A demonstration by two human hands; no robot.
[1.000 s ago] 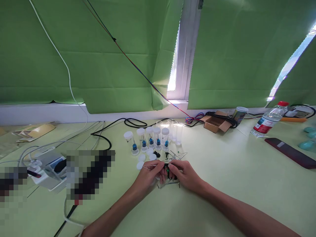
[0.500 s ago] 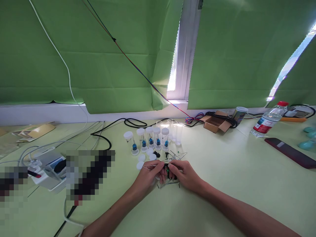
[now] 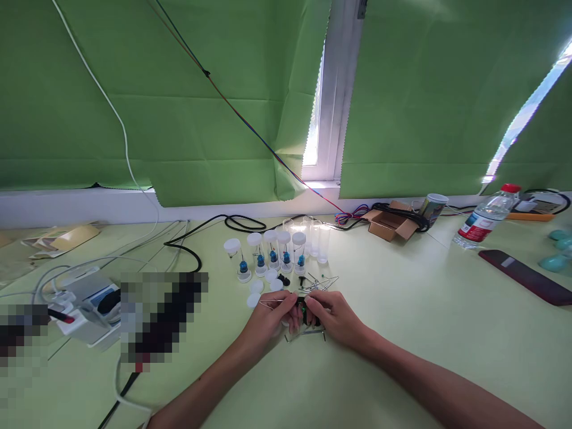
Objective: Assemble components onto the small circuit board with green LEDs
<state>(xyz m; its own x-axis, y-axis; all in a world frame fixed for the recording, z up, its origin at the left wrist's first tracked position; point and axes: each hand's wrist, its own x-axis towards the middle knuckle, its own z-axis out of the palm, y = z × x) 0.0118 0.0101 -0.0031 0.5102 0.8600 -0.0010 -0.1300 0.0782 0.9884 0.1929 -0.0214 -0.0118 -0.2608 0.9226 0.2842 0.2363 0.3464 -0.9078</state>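
Note:
My left hand [image 3: 271, 313] and my right hand [image 3: 336, 316] meet above the table, fingertips closed in a pinch on a small black part [image 3: 301, 300]. A thin metal wire [image 3: 268, 301] juts out leftward past my left hand. Some green and black bits [image 3: 304, 316] show below the fingertips; whether they are held or lying there I cannot tell. Just behind the hands lie a pile of metal rods [image 3: 322, 283] and small black pieces [image 3: 283, 279]. A bent metal rod [image 3: 308, 332] rests in front. Fingers partly hide the held part.
Several capped clear tubes [image 3: 285, 250] with blue pieces inside stand behind the hands, with loose white caps [image 3: 256, 286] nearby. A power strip [image 3: 89, 307] and cables lie left. Rightward are a cardboard box [image 3: 388, 229], a water bottle [image 3: 485, 220] and a dark case [image 3: 525, 277].

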